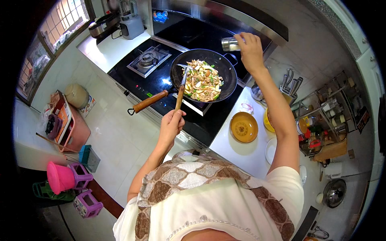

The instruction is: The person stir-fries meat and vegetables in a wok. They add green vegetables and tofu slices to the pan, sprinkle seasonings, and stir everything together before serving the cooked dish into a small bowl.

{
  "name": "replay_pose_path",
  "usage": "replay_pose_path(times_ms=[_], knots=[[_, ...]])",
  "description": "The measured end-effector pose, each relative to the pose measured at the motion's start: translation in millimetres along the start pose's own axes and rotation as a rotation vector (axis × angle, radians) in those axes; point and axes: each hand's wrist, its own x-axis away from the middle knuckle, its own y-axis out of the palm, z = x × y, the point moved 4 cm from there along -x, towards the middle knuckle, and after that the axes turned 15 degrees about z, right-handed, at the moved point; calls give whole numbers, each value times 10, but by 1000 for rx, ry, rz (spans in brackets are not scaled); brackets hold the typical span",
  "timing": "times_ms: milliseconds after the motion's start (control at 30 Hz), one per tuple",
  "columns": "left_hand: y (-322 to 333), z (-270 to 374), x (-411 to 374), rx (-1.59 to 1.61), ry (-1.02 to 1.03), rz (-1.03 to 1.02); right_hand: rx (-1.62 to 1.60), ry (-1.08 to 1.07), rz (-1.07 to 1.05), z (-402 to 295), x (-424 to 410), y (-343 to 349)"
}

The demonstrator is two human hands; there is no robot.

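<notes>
My left hand grips the wooden handle of a metal spatula, whose blade rests in the food at the left side of a black wok. Sliced, stir-fried food with pale, brown and green pieces fills the middle of the wok. Up at the wok's far right, my right hand holds a small glass shaker jar tilted on its side. Pale contents show through the glass. The wok's wooden handle points to the lower left, untouched.
An unused gas burner lies left of the wok. On the right counter are an amber dish, a white plate, a yellow container and a knife block. A spice rack holds several jars. A blender stands back left.
</notes>
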Motion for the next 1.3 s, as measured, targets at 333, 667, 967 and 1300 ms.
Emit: replay_pose_path(times_ms=[333, 667, 967, 1300], knots=[[-12, 9, -42, -15, 10, -10, 120, 63, 9, 35, -154, 164], [-58, 3, -59, -20, 13, 9, 132, -52, 51, -39, -193, 202], [-37, 25, -32, -65, 22, 16, 244, 114, 44, 109, -124, 276], [-21, -28, -18, -28, -1, 27, -257, 768, 3, 145, 248, -56]])
